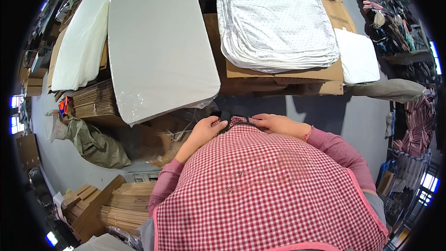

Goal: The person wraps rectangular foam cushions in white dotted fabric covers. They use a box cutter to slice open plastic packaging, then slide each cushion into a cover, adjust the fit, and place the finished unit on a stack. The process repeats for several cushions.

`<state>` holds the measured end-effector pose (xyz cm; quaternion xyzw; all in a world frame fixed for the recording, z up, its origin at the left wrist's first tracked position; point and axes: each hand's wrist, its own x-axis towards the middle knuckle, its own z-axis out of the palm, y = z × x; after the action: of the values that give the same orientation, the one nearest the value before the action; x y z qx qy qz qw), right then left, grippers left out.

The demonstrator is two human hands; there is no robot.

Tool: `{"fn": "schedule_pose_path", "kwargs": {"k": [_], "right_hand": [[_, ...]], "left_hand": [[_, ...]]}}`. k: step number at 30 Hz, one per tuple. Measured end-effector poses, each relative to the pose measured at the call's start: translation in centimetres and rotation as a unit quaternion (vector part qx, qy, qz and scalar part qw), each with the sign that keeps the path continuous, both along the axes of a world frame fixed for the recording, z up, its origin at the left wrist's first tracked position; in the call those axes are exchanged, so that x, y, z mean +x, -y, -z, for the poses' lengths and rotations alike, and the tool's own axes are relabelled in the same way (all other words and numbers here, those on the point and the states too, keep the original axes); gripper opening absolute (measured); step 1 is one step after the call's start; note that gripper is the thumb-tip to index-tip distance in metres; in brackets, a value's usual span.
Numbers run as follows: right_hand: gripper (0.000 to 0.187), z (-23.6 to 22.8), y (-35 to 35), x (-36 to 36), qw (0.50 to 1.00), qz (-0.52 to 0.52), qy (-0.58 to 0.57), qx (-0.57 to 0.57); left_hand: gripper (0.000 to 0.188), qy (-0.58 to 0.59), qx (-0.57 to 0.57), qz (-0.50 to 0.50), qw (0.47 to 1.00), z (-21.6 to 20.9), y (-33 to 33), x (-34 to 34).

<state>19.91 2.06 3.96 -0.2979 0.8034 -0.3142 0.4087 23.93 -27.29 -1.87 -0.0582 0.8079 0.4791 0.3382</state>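
Observation:
A red-and-white checked apron [265, 176] with pink edging covers my front. My left hand [207, 131] pinches the apron's checked cloth at its far edge, beside a small black piece [223, 117] whose kind I cannot make out. Level with it on the right, my right hand [280, 125] has its fingers closed on the same edge. Between the hands, the cloth is bunched along a dark band. My right fingertips are partly hidden by the cloth. Both hands are just short of a grey-white padded board [162, 42] wrapped in clear plastic and a stack of white dotted covers [281, 23].
Cardboard boxes [288, 75] carry the stack of covers. A white folded pad [357, 56] lies at the right. Flattened cartons [93, 100] and a green sack [97, 144] stand at left, more cartons [127, 204] nearer me. Racks of cloth [416, 125] line the right side.

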Motion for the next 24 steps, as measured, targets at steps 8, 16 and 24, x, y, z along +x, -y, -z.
{"fn": "schedule_pose_path", "kwargs": {"k": [8,16,24], "right_hand": [[0.046,-1.1,-0.8,2.1,0.992,0.116,-0.050,-0.020],[0.031,-2.2,-2.7,6.0,0.977,0.209,0.027,-0.030],[0.020,-0.9,-3.0,6.3,0.951,0.222,0.094,-0.195]], "left_hand": [[0.041,-0.097,-0.083,0.025,0.992,-0.9,-2.2,1.5],[0.029,-0.044,0.303,0.206,0.929,-8.1,-3.4,1.9],[0.021,-0.114,0.240,0.223,0.938,-11.0,-4.1,2.0]]}}
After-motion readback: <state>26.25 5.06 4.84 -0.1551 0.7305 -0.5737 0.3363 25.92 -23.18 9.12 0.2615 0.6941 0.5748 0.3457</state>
